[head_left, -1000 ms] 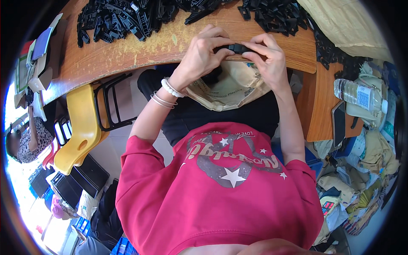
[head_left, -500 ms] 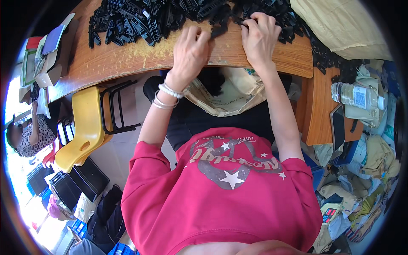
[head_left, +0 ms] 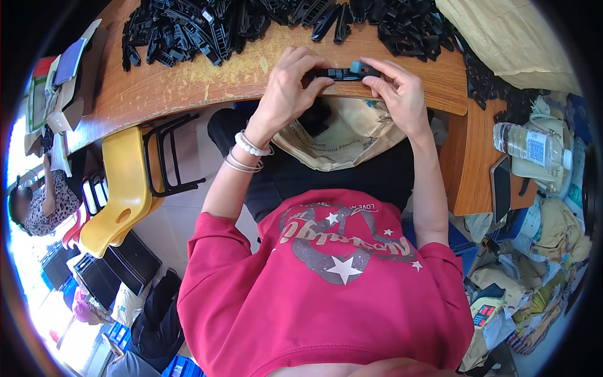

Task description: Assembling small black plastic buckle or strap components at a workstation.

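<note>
Both hands, left hand (head_left: 286, 94) and right hand (head_left: 399, 94), pinch a light, stiff black plastic strip (head_left: 342, 73) by its ends at the table's (head_left: 188, 88) near edge.

A curved wooden table (head_left: 188, 88) spanned the top; a yellow plastic chair (head_left: 116, 188) stood left on pale floor (head_left: 182, 220), daylight glaring lower left.

The left hand (head_left: 286, 88) and right hand (head_left: 399, 94) cover both ends of the black part (head_left: 339, 73), the heap of black pieces (head_left: 207, 31) runs off the top edge, and the bottle (head_left: 531, 146) label at right is too small to read.
</note>
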Motion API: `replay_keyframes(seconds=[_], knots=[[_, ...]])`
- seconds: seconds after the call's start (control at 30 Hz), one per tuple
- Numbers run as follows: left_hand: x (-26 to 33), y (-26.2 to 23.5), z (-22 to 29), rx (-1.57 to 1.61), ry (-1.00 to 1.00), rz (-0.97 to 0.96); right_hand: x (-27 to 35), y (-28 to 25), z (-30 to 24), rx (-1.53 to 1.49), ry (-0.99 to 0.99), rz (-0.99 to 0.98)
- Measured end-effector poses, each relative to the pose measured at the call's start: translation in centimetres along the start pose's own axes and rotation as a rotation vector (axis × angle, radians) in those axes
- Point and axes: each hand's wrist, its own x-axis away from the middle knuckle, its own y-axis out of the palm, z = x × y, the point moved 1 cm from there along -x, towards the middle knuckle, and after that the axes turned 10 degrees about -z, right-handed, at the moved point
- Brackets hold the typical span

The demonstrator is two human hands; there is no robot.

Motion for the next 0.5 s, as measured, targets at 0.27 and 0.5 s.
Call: replay_keyframes(seconds=[0.27, 0.5], knots=[[0.1, -0.1, -0.3, 0.048, 0.027, -0.046, -0.4, -0.7, 0.4, 0.3, -0.216, -0.081], [0.0, 0.0, 0.0, 0.055, 0.034, -0.042, 0.2, -0.9, 0.5, 0.381, -0.296, -0.013]])
